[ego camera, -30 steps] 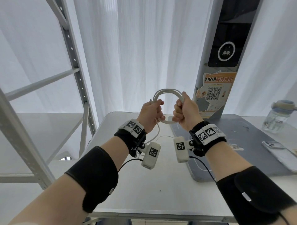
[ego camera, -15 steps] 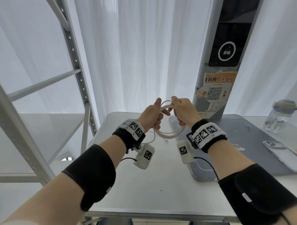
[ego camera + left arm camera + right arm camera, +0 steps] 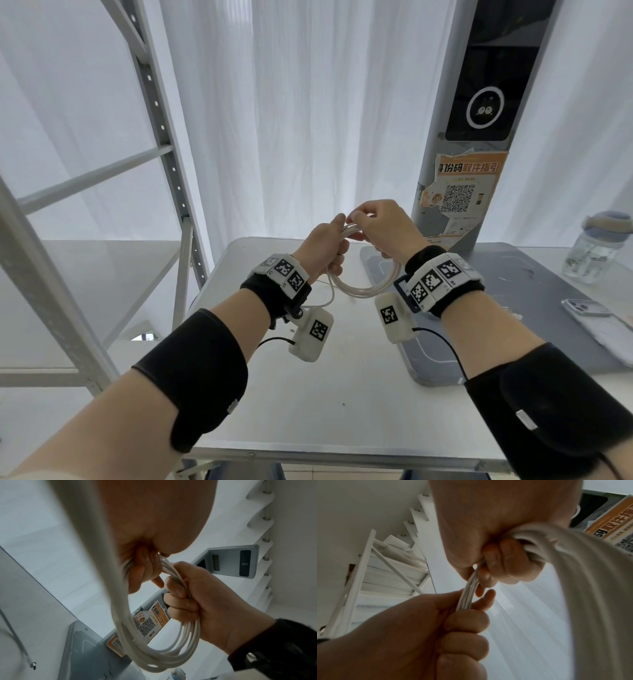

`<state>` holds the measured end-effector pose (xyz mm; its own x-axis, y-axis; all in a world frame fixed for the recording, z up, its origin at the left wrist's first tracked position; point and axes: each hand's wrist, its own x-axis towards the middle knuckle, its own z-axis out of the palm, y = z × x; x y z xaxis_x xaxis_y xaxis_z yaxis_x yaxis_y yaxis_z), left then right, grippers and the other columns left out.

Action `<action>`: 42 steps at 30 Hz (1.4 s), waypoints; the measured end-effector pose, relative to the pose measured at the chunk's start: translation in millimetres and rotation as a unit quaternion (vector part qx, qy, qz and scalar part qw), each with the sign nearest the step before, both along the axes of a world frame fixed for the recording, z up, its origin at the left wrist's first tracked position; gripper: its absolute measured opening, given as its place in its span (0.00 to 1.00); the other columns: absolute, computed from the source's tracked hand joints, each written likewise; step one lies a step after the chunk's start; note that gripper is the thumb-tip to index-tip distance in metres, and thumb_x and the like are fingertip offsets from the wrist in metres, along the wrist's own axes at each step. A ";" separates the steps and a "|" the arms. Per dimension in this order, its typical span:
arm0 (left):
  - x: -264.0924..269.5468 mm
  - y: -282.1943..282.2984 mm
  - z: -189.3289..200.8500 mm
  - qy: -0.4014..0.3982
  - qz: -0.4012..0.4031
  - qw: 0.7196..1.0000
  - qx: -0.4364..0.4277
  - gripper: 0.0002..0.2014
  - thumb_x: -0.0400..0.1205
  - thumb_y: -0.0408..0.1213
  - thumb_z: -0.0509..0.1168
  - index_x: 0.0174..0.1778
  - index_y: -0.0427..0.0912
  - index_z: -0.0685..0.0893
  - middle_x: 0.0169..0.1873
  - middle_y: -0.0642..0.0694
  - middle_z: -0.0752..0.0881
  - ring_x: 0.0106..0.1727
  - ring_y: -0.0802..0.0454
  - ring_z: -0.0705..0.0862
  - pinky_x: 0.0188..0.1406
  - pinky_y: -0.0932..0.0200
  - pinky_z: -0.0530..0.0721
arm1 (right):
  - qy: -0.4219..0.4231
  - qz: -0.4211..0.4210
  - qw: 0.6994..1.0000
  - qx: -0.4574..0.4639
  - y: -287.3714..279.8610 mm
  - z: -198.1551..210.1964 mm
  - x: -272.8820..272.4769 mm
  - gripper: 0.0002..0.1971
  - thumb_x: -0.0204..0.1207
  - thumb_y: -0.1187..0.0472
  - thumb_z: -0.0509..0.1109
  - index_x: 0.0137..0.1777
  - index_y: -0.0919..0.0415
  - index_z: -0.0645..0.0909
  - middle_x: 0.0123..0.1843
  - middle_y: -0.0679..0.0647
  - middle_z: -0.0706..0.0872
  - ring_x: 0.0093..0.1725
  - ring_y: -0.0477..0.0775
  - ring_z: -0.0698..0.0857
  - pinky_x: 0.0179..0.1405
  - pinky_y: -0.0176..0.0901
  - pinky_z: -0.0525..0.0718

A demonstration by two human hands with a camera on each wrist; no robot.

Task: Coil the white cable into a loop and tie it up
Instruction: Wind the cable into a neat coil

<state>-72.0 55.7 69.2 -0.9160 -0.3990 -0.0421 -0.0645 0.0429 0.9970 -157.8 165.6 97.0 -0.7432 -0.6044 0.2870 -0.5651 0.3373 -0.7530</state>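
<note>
My left hand (image 3: 325,245) is curled around one side of the white cable (image 3: 363,286), the bundled strands running through my closed fingers (image 3: 465,623). My right hand (image 3: 383,229) grips the same coil just beside it, fingers (image 3: 181,599) wrapped round the strands at the top of the loop, so the two fists nearly touch. The cable hangs below both hands as a loop of several turns, held in the air above the surface (image 3: 308,394) and not resting on it. One loose tail of the cable drops away from the loop on my left hand's side, and its small metal plug (image 3: 33,667) dangles free in the left wrist view.

Under the loop lies the pale surface, and to the right of the loop a grey mat (image 3: 548,291) covers part of it. Farther right of the cable a phone (image 3: 582,308) lies flat on the mat, and beyond that stands a clear water bottle (image 3: 597,250) with a blue-grey lid. Behind the cable, a grey column (image 3: 455,137) rises with a dark panel and an orange notice with a QR code (image 3: 460,195). Left of the cable stands a white metal rack (image 3: 164,144), and white curtains (image 3: 308,102) hang at the very back
</note>
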 end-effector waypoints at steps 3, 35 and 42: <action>1.1 0.8 0.5 0.000 -0.005 1.000 -0.011 0.26 0.91 0.49 0.46 0.47 0.38 0.87 0.24 0.52 0.65 0.19 0.57 0.63 0.23 0.61 0.67 | -0.007 0.001 1.000 -0.004 1.7 -1.1 -1.0 0.10 0.83 0.56 0.66 0.47 0.53 0.89 0.31 0.48 0.87 0.22 0.43 0.76 0.17 0.35 0.71; -6.7 4.2 9.1 0.011 0.055 0.995 -0.077 0.18 0.86 0.39 0.50 0.28 0.43 0.69 0.19 0.52 0.66 0.20 0.53 0.62 0.21 0.62 0.64 | -0.054 -0.010 0.995 -0.083 9.2 -4.4 -11.5 0.10 0.80 0.63 0.65 0.39 0.63 0.85 0.28 0.52 0.83 0.22 0.51 0.79 0.26 0.42 0.80; -11.9 10.5 -1.0 -0.064 0.024 0.973 -0.219 0.18 0.91 0.41 0.51 0.35 0.45 0.73 0.29 0.49 0.74 0.26 0.54 0.72 0.24 0.60 0.71 | 0.043 0.046 0.998 -0.016 -3.8 1.7 -3.9 0.13 0.88 0.52 0.63 0.66 0.54 0.83 0.48 0.49 0.90 0.42 0.46 0.88 0.45 0.39 0.83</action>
